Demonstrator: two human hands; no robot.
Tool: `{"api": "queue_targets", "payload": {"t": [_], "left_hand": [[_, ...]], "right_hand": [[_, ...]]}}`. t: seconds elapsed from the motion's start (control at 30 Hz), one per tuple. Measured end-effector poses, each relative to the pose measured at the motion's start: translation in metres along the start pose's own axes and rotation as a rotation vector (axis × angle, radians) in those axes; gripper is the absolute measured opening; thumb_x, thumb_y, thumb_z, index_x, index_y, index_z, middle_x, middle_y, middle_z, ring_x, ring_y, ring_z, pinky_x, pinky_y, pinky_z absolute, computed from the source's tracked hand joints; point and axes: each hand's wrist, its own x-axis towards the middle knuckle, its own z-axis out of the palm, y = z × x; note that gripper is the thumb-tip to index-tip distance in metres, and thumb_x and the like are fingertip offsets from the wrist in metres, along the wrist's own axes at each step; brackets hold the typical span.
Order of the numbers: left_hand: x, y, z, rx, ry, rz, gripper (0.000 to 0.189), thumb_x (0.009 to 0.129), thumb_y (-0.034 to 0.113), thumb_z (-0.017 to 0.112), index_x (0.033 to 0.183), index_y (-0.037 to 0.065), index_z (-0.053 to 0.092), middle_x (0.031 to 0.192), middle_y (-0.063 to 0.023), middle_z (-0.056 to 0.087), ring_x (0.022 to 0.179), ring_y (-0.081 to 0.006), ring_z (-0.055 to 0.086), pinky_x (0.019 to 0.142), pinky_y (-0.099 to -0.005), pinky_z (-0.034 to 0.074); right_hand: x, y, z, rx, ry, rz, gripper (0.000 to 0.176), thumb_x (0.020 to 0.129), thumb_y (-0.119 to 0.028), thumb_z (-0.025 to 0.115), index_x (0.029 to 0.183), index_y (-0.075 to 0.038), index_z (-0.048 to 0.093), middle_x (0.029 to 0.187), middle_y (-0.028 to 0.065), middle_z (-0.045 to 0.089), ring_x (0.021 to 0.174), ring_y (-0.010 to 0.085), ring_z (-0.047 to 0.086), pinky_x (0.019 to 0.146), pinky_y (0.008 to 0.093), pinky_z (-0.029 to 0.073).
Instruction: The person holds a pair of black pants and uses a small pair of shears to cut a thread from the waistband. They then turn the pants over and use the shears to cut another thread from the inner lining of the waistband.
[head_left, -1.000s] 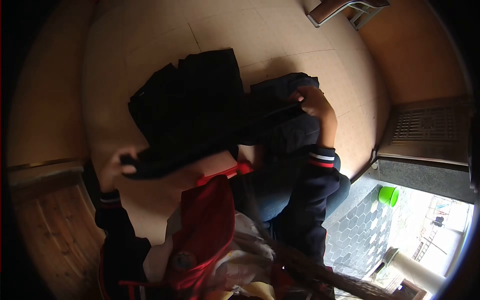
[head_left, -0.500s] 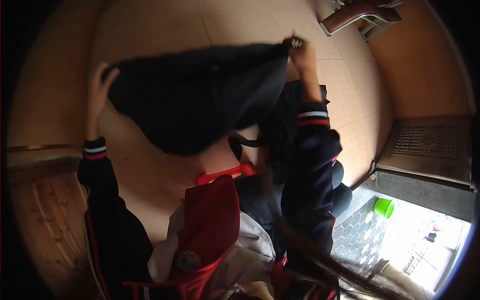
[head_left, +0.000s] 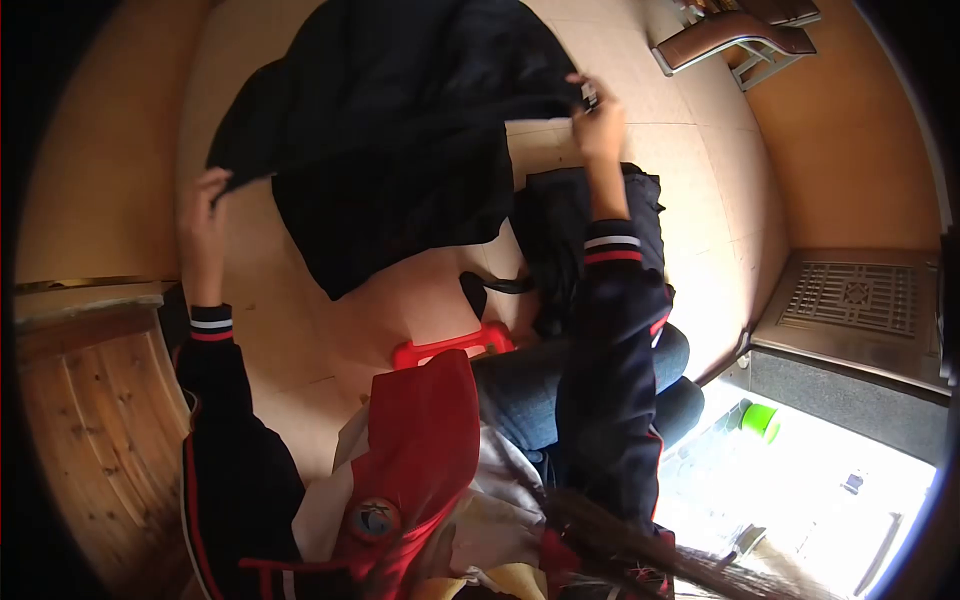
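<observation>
A large black garment (head_left: 400, 170) is stretched between my two hands, spread over the tiled floor; its exact kind cannot be made out. My left hand (head_left: 207, 205) pinches one corner at the left. At the right, my right hand (head_left: 600, 125) grips the opposite corner, with a small whitish patch showing by its fingers. The cloth billows away beyond the held edge, and another part hangs on the near side. Close to my right forearm lies a second black garment (head_left: 545, 215), flat on the floor and partly hidden by my sleeve.
A red plastic stool (head_left: 450, 348) stands just in front of me. Near it lies a black strap-like piece (head_left: 500, 286). A wooden door (head_left: 100, 430) is at left, a brown slatted chair (head_left: 725, 40) at far right, and a green bucket (head_left: 761, 422) by the bright doorway.
The garment has swung away from me and opened out, its far part now billowing to the top of the view. My left hand has come slightly lower; both hands keep their grip.
</observation>
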Motion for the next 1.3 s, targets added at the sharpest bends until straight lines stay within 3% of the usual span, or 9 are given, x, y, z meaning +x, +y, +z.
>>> {"api": "queue_targets", "payload": {"t": [0.3, 0.37, 0.4, 0.5, 0.57, 0.73, 0.93, 1.2, 1.3], "left_hand": [[-0.191, -0.058, 0.111, -0.129, -0.697, -0.135, 0.019, 0.079, 0.013, 0.06, 0.095, 0.003, 0.057, 0.087, -0.0102, 0.059, 0.084, -0.027, 0.058, 0.078, -0.0341, 0.045], [-0.303, -0.147, 0.178, -0.764, -1.004, -1.314, 0.018, 0.084, 0.015, 0.054, 0.096, 0.003, 0.059, 0.087, -0.0076, 0.061, 0.084, -0.0239, 0.059, 0.08, -0.0335, 0.045], [-0.326, -0.146, 0.193, -0.76, -1.02, -1.299, 0.018, 0.084, 0.015, 0.054, 0.096, 0.003, 0.059, 0.087, -0.0076, 0.061, 0.084, -0.0239, 0.059, 0.08, -0.0335, 0.045], [-0.358, -0.105, 0.229, -0.517, -1.533, -0.766, 0.025, 0.081, 0.022, 0.058, 0.098, 0.005, 0.061, 0.088, -0.0095, 0.065, 0.082, -0.0205, 0.061, 0.074, -0.0341, 0.047], [-0.312, -0.007, 0.237, -0.307, -1.404, -0.222, 0.021, 0.087, 0.02, 0.05, 0.093, 0.003, 0.061, 0.091, -0.0082, 0.064, 0.085, -0.0189, 0.06, 0.075, -0.0342, 0.047], [-0.265, 0.121, 0.309, -0.35, -1.561, -0.06, 0.027, 0.079, 0.03, 0.061, 0.094, 0.008, 0.06, 0.09, -0.0132, 0.063, 0.084, -0.0234, 0.061, 0.076, -0.0342, 0.047], [-0.247, 0.061, 0.48, -0.292, -1.593, 0.169, 0.034, 0.088, 0.028, 0.048, 0.117, 0.01, 0.05, 0.111, -0.0093, 0.054, 0.104, -0.0184, 0.052, 0.085, -0.0339, 0.042], [-0.22, 0.235, 0.593, -0.856, -1.314, -0.158, 0.046, 0.074, 0.02, 0.068, 0.115, 0.008, 0.049, 0.116, -0.0145, 0.046, 0.109, -0.028, 0.047, 0.088, -0.0377, 0.043], [-0.181, 0.34, 0.493, -0.008, -1.155, 0.674, 0.045, 0.077, 0.018, 0.065, 0.117, 0.008, 0.048, 0.113, -0.0139, 0.047, 0.108, -0.0304, 0.047, 0.087, -0.0406, 0.044]], "right_hand": [[-0.199, 0.081, 0.038, -0.38, -0.772, 0.304, 0.035, 0.073, -0.018, 0.063, 0.107, -0.018, 0.056, 0.094, 0.0138, 0.06, 0.093, 0.0332, 0.057, 0.078, 0.0428, 0.047], [-0.26, 0.11, 0.038, -0.418, -0.906, 0.4, 0.028, 0.071, -0.014, 0.06, 0.099, -0.016, 0.062, 0.103, 0.0131, 0.061, 0.096, 0.0316, 0.058, 0.081, 0.0424, 0.047], [-0.26, 0.101, 0.031, -0.483, -1.164, 0.454, 0.024, 0.071, -0.012, 0.06, 0.095, -0.015, 0.064, 0.098, 0.012, 0.063, 0.094, 0.0314, 0.06, 0.081, 0.0424, 0.048], [-0.256, 0.096, 0.031, -0.445, -1.063, 0.385, 0.023, 0.077, -0.017, 0.055, 0.097, -0.014, 0.066, 0.095, 0.0151, 0.064, 0.092, 0.0328, 0.061, 0.079, 0.0429, 0.049], [-0.233, 0.073, 0.02, -0.133, -0.811, 0.407, 0.026, 0.078, -0.019, 0.056, 0.102, -0.011, 0.06, 0.092, 0.017, 0.063, 0.087, 0.0361, 0.06, 0.078, 0.043, 0.048], [-0.221, 0.048, 0.008, -0.162, -0.638, 0.404, 0.021, 0.079, -0.021, 0.057, 0.098, -0.013, 0.061, 0.089, 0.0153, 0.064, 0.085, 0.0325, 0.062, 0.072, 0.0414, 0.05], [-0.263, 0.062, -0.016, -0.397, -0.685, 0.439, 0.015, 0.077, -0.019, 0.057, 0.087, -0.011, 0.064, 0.08, 0.0111, 0.064, 0.076, 0.0265, 0.065, 0.061, 0.036, 0.053], [-0.261, 0.045, -0.205, -0.044, 0.137, 0.8, 0.02, 0.082, -0.016, 0.055, 0.096, -0.003, 0.055, 0.076, 0.022, 0.061, 0.073, 0.0381, 0.06, 0.061, 0.0417, 0.049], [-0.287, 0.068, -0.248, 0.145, 0.597, 0.754, 0.019, 0.083, -0.009, 0.055, 0.1, 0.001, 0.056, 0.073, 0.0164, 0.059, 0.06, 0.0173, 0.056, 0.057, 0.0275, 0.043]]}}
